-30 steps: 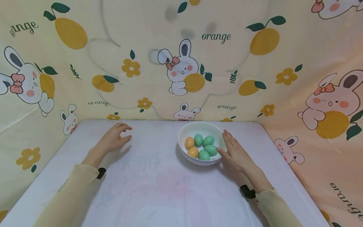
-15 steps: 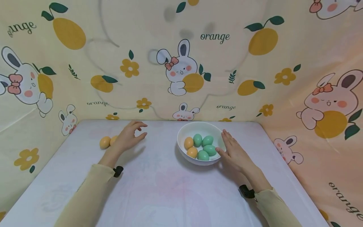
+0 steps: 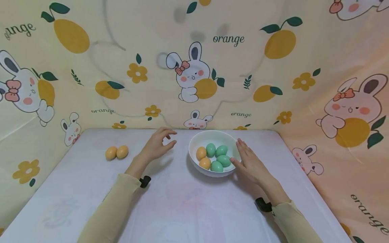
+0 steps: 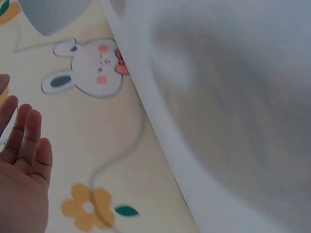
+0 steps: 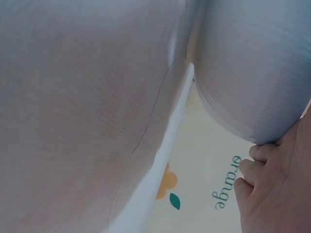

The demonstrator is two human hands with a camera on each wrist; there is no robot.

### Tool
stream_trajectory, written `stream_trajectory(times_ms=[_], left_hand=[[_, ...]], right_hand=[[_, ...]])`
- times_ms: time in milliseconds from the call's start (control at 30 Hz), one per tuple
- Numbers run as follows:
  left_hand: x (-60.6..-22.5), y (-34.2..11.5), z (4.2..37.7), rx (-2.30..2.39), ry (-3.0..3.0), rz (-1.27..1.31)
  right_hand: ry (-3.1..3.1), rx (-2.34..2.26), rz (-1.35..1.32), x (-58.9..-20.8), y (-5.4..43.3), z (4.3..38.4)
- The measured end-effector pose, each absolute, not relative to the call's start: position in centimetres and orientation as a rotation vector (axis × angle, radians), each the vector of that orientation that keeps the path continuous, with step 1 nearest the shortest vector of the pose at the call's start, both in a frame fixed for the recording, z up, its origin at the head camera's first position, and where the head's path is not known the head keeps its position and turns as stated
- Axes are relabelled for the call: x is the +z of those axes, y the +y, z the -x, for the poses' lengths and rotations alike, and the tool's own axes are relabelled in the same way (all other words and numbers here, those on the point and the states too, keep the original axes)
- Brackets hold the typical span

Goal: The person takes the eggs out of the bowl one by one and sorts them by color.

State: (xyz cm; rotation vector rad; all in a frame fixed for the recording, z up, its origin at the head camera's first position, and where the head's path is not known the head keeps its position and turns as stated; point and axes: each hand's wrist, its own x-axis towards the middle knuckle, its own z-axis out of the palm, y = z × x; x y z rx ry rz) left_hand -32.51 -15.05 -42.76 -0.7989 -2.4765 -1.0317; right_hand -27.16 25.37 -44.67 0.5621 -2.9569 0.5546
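Note:
A white bowl (image 3: 212, 173) stands right of the middle of the table, holding two orange eggs (image 3: 201, 153) and several green eggs (image 3: 223, 160). My right hand (image 3: 251, 165) lies against the bowl's right side with straight fingers; in the right wrist view its fingers touch the bowl's outer wall (image 5: 257, 63). To the left of the bowl, my left hand (image 3: 156, 145) is over the table, fingers loosely bent and nothing between them. The left wrist view shows that hand's fingers (image 4: 29, 138) at the left edge and part of the bowl (image 4: 56, 12) at the top.
Two more orange eggs (image 3: 117, 152) lie side by side on the table (image 3: 182, 209) at the far left. A patterned cloth (image 3: 136, 40) with rabbits and oranges hangs behind the table and along both its sides.
My left hand has moved right, from over the far-left orange eggs toward the bowl, uncovering them. The right hand has stayed at the bowl; the view has shifted slightly.

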Motion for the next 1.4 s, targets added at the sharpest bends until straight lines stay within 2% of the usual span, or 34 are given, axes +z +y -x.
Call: stream_trajectory(times_ms=[333,700,933,1400], left_hand=[[-41.2,-10.3,32.8,-0.964,-2.552,0.911],[-40.2,-6.4,33.6,-0.650,-2.736,1.181],[-39.7,-4.9,34.6,-0.461,-2.827,1.312],[-39.2,-3.0,35.5,-0.144,-3.010,1.401]], right_hand=[[-2.956,0.554,-0.556,-44.6,25.5,27.1],[-2.945,0.575,-0.571,-44.7,25.5,27.1],[-2.947,0.572,-0.565,-44.7,25.5,27.2],[-2.955,0.580,-0.567,-44.6,25.4,27.3]])
